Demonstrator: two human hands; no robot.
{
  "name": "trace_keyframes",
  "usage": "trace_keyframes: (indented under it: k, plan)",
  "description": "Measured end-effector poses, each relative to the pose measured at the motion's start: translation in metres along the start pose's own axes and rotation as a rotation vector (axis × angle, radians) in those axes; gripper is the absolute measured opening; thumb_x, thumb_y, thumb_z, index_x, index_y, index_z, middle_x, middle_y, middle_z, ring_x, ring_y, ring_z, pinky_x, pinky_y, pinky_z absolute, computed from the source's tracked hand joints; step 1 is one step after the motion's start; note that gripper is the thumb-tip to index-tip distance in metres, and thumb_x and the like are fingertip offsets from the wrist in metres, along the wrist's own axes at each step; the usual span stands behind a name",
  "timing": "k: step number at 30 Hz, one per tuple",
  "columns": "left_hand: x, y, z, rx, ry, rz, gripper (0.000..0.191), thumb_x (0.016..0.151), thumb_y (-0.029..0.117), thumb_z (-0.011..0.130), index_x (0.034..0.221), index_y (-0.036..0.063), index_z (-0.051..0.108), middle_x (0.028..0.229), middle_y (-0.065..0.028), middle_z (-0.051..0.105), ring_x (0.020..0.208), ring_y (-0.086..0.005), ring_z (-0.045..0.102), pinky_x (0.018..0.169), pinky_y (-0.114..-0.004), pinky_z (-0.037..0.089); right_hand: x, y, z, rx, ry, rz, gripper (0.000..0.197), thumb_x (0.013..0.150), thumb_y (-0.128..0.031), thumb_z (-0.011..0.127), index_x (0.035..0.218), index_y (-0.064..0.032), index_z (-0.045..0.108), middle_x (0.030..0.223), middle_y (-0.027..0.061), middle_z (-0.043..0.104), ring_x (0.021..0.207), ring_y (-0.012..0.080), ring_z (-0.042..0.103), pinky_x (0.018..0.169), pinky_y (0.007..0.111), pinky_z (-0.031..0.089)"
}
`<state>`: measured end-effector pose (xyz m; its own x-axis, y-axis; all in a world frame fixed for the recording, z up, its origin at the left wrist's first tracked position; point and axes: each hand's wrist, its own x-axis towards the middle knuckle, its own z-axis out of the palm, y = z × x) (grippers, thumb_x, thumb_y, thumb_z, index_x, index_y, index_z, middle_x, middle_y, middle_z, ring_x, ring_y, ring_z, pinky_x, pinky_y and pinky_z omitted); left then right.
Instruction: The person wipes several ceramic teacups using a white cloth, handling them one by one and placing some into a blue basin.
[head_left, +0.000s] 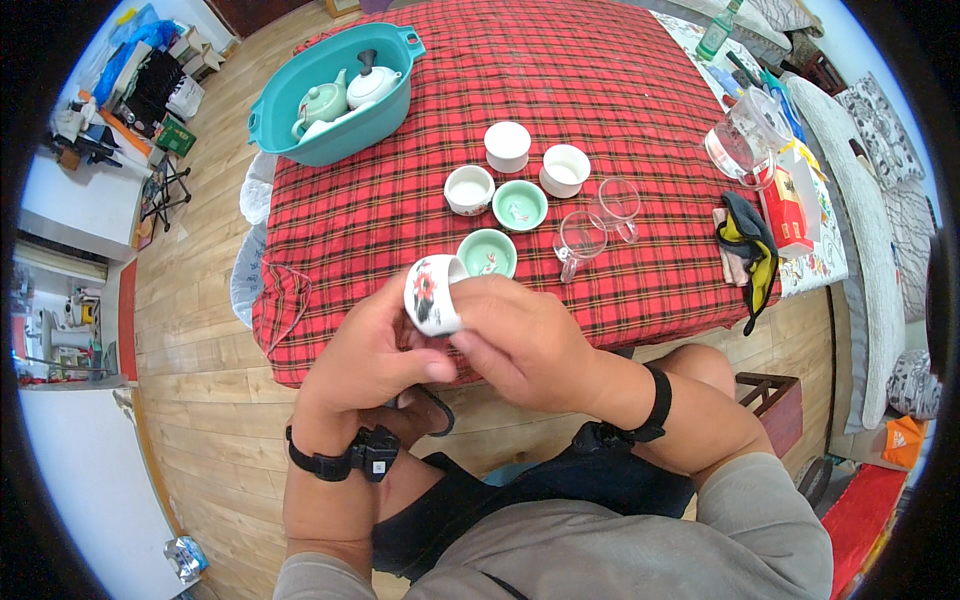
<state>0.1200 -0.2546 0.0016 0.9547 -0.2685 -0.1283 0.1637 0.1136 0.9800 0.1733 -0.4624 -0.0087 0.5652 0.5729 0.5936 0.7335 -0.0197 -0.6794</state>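
Both my hands hold a white ceramic cup (429, 297) with a red and black flower pattern, tilted, near the front edge of the table. My left hand (367, 349) is around its left side, and my right hand (521, 334) grips its right side. Just beyond stands a green cup (487, 253) with a red figure inside. Behind it are another green cup (520, 205), a white patterned cup (469, 190), a white cup (565, 170) and a further white one (508, 147). Two clear glass cups, a nearer one (583, 238) and a farther one (619, 202), stand to the right.
A teal plastic basin (277, 101) with a green teapot (324, 101) and a white teapot (371, 84) stands back left on the red checked tablecloth (360, 202). At right are a glass pitcher (750, 135), a red box (785, 210), cloths (754, 255) and a green bottle (716, 36).
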Motion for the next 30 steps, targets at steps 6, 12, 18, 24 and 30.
trace_keyframes:
  k: [6, 12, 18, 24, 30]
  plan:
    - [0.016, -0.003, 0.003, 0.567, 0.205, 0.388, 0.091, 0.071, 0.009, 0.091, 0.149, 0.0061, 0.044, 0.136, -0.0094, 0.057, 0.114, -0.0174, 0.061, 0.094, -0.033, 0.053, -0.001, -0.003, -0.004, 0.291, -0.017, 0.319, 0.015, 0.097, -0.007, 0.06, 0.11, 0.0, 0.062, 0.103, 0.0178, 0.063, 0.093, 0.0384, 0.064, 0.079, 0.044, 0.052]
    - [0.011, -0.009, 0.008, 0.195, 0.159, 0.436, 0.068, 0.081, 0.008, 0.086, 0.14, 0.0052, 0.054, 0.135, -0.0084, 0.057, 0.117, -0.0182, 0.06, 0.099, -0.034, 0.052, 0.002, 0.004, -0.006, 0.252, -0.047, 0.156, 0.017, 0.098, -0.009, 0.061, 0.112, 0.0002, 0.061, 0.102, 0.018, 0.062, 0.093, 0.0386, 0.064, 0.077, 0.045, 0.052]
    - [0.006, 0.009, 0.004, 0.017, 0.077, 0.235, 0.062, 0.088, 0.017, 0.083, 0.14, 0.0023, 0.053, 0.132, -0.0069, 0.057, 0.117, -0.0161, 0.059, 0.099, -0.033, 0.052, 0.003, 0.001, -0.013, 0.013, -0.185, 0.085, 0.02, 0.093, -0.009, 0.066, 0.11, -0.0007, 0.06, 0.11, 0.0178, 0.062, 0.094, 0.0366, 0.066, 0.075, 0.044, 0.056]
    - [0.007, 0.006, 0.008, -0.02, 0.088, 0.125, 0.062, 0.086, 0.016, 0.083, 0.139, 0.0036, 0.053, 0.129, -0.0051, 0.058, 0.12, -0.015, 0.056, 0.102, -0.032, 0.049, 0.005, 0.001, -0.011, -0.205, -0.137, -0.075, 0.027, 0.086, -0.011, 0.069, 0.111, -0.0026, 0.061, 0.115, 0.0146, 0.061, 0.096, 0.0372, 0.065, 0.074, 0.046, 0.057]
    - [0.005, 0.002, 0.006, -0.115, 0.189, 0.139, 0.069, 0.079, 0.015, 0.084, 0.137, 0.0048, 0.05, 0.127, -0.0086, 0.06, 0.116, -0.0208, 0.062, 0.1, -0.035, 0.052, 0.018, -0.03, -0.032, -0.029, -0.163, 0.019, 0.037, 0.084, -0.01, 0.069, 0.119, -0.0073, 0.062, 0.121, 0.0146, 0.059, 0.091, 0.0354, 0.068, 0.068, 0.043, 0.058]
